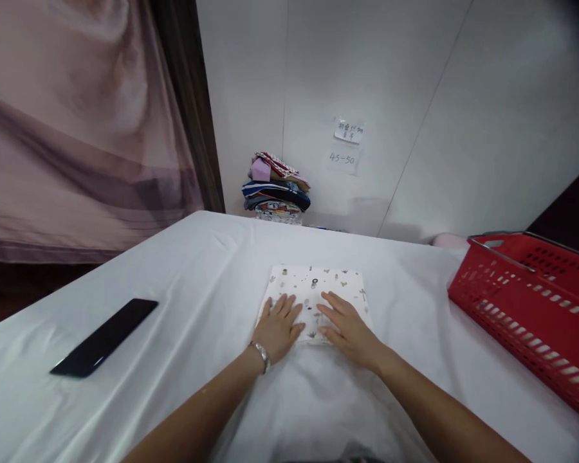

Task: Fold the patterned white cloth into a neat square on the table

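Both forearms reach forward from the lower edge of the view and converge on a folded white cloth (318, 292) printed with small dark motifs, which lies flat near the middle of the bench (197, 270), itself draped in a white sheet. The left hand (277, 328) rests palm down on the cloth's near left part, fingers straight and slightly spread, pointing away from the person; a metal wristwatch (261, 354) circles that wrist. The right hand (347, 328) lies palm down just beside it on the near right part, fingers extended and angled a little to the left. Neither grip is closed on anything: both hands are open and flat, pressing on the fabric, their thumbs close together but apart.

A black phone (105, 337) lies on the bench well to the left. A red plastic basket (531, 302) stands at the right edge. A stack of folded clothes (276, 190) sits against the white wall beyond the far edge, with two handwritten paper notes (347, 145) stuck on the wall to its right.
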A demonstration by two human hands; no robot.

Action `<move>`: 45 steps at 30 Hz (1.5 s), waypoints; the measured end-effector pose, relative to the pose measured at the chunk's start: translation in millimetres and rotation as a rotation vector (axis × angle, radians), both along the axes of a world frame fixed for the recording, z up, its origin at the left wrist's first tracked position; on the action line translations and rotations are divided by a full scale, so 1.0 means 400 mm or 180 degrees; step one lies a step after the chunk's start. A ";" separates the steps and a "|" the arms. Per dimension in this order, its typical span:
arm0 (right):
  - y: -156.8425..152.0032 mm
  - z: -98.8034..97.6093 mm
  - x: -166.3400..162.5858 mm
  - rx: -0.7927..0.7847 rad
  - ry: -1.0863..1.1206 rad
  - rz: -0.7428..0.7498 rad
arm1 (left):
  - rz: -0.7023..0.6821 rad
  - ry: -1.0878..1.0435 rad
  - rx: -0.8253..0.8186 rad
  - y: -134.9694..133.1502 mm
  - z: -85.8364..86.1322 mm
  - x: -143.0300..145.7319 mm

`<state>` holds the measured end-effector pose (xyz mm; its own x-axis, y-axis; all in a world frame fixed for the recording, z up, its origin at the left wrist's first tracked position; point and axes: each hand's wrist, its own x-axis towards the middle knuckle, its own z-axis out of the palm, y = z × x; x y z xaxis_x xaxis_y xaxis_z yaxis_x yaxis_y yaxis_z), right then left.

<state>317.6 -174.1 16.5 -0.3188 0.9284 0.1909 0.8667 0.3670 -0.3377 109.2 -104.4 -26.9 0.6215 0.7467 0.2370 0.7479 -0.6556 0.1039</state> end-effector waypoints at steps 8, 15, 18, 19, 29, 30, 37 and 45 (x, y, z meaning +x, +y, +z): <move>0.010 -0.110 -0.015 -0.0316 -0.0712 0.0009 | 0.0110 0.0104 -0.0526 0.020 0.042 0.016; 0.026 -0.052 -0.002 -0.0841 -0.0294 0.0025 | 0.0505 0.0168 -0.0477 0.105 0.065 0.074; 0.074 -0.019 0.037 -0.0883 -0.0102 -0.0365 | 0.0553 0.0327 -0.0632 0.116 0.026 0.067; 0.093 -0.015 0.054 -0.0764 -0.0165 -0.0611 | 0.0557 0.0333 -0.0619 0.117 0.016 0.063; 0.155 -0.125 0.140 -0.0397 -0.0687 -0.1448 | 0.0537 0.0157 -0.0749 0.125 0.017 0.066; 0.153 -0.126 0.140 -0.0413 -0.0673 -0.1441 | 0.0589 0.0135 -0.0813 0.133 0.026 0.075; 0.156 -0.125 0.141 -0.0310 -0.0688 -0.1405 | 0.0767 0.0142 -0.0743 0.247 0.062 0.127; 0.160 -0.114 0.139 -0.0528 -0.0694 -0.1323 | 0.0991 0.0252 -0.0890 0.288 0.002 0.100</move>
<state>373.4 -110.1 -29.3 0.0688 0.9976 0.0001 0.9853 -0.0679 -0.1569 149.1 10.6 -26.1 0.3644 0.9303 -0.0408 0.9186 -0.3519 0.1799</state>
